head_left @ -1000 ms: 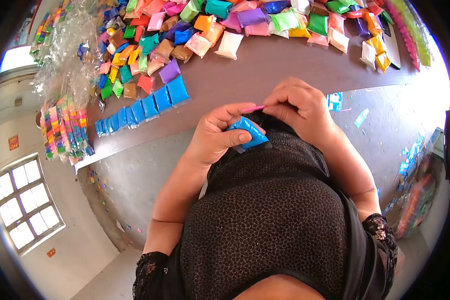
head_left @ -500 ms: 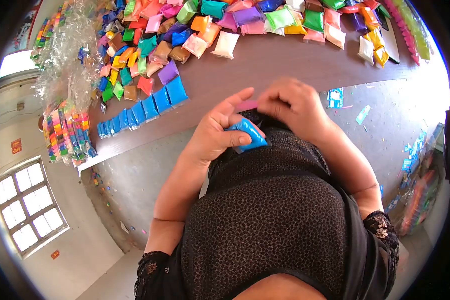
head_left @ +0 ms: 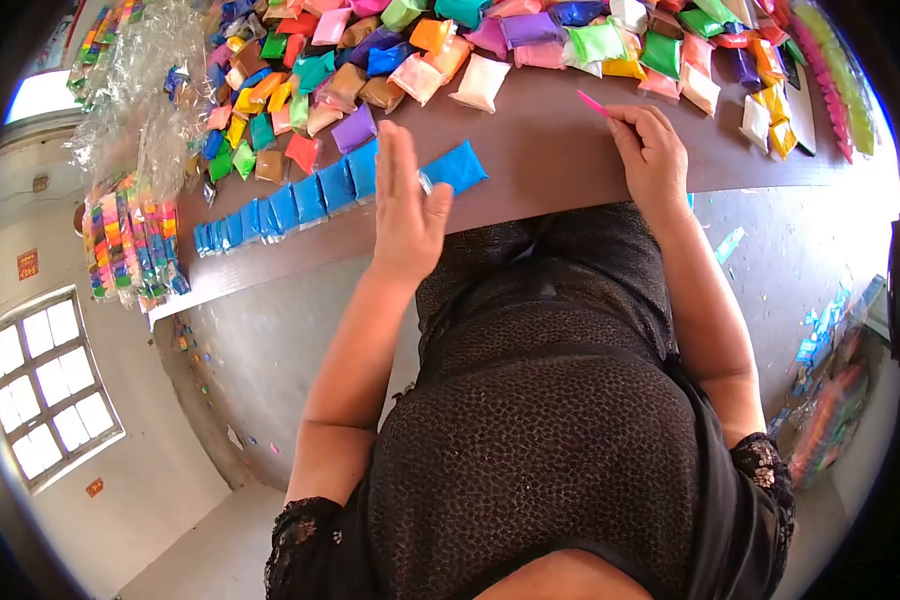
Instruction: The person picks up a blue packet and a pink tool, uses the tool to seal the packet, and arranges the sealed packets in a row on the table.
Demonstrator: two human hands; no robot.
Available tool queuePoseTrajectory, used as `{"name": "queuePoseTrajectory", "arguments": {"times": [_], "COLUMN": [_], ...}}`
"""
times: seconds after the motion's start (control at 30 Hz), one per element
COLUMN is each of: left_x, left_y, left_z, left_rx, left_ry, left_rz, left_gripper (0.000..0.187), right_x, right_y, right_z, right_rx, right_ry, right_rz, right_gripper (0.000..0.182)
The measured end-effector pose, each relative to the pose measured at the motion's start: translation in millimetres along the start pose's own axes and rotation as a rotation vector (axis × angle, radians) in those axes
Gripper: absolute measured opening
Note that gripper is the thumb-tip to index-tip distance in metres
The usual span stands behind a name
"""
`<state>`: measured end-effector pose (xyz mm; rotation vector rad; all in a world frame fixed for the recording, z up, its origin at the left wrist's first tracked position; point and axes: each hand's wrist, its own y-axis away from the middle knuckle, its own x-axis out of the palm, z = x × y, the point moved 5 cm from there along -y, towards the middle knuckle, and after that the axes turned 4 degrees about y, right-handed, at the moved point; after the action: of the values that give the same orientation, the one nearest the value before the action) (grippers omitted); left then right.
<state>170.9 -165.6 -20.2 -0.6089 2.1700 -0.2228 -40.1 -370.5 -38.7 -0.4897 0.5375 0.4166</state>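
My left hand (head_left: pixel 407 212) is over the table's near edge, fingers extended, beside a blue packet (head_left: pixel 457 168) that lies on the table at the right end of a row of blue packets (head_left: pixel 281 208). It partly hides the packets behind it. Farther right, my right hand (head_left: pixel 650 160) is above the table's near part, its thumb and forefinger pinched on a thin pink stick (head_left: pixel 592 102) that points up and left.
Many coloured packets (head_left: pixel 420 78) are heaped along the table's (head_left: pixel 555 125) far side. Clear plastic wrapping (head_left: pixel 140 110) and bundled coloured packets (head_left: pixel 130 245) are at the left. Pink and green strips (head_left: pixel 827 85) lie at the far right.
My left hand has moved up and left and let go of the blue packet, which now lies by the row. My right hand has moved up and right with the pink stick.
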Motion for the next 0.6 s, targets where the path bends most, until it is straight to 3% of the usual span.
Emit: {"name": "queuePoseTrajectory", "arguments": {"times": [0.03, 0.1, 0.13, 0.27, 0.33, 0.47, 0.6], "left_x": [2, 25, 34, 33, 15, 0, 13], "left_y": [2, 8, 13, 13, 5, 4, 21], "left_z": [-2, -13, -8, -7, 2, -1, -25], "left_rx": [-0.001, 0.099, 0.040, 0.027, -0.116, -0.094, -0.028], "left_ry": [0.001, -0.378, -0.394, -0.410, 0.187, -0.052, -0.166], "left_rz": [0.000, 0.245, 0.313, 0.284, 0.175, 0.300, 0.270], "left_gripper": [0.084, 0.087, 0.085, 0.088, 0.088, 0.080, 0.080], "right_x": [0, 1, 2, 1, 1, 2, 1], "right_y": [0, 0, 0, 2, 1, 2, 0], "right_z": [0, 0, 1, 2, 3, 2, 1], "right_rx": [0.014, 0.005, 0.000, -0.007, -0.011, -0.019, -0.002], "right_ry": [-0.008, 0.000, 0.006, 0.014, 0.032, 0.027, 0.029], "right_rz": [0.003, 0.009, 0.011, 0.007, -0.007, 0.004, -0.011], "right_gripper": [0.013, 0.013, 0.013, 0.013, 0.013, 0.013, 0.013]}}
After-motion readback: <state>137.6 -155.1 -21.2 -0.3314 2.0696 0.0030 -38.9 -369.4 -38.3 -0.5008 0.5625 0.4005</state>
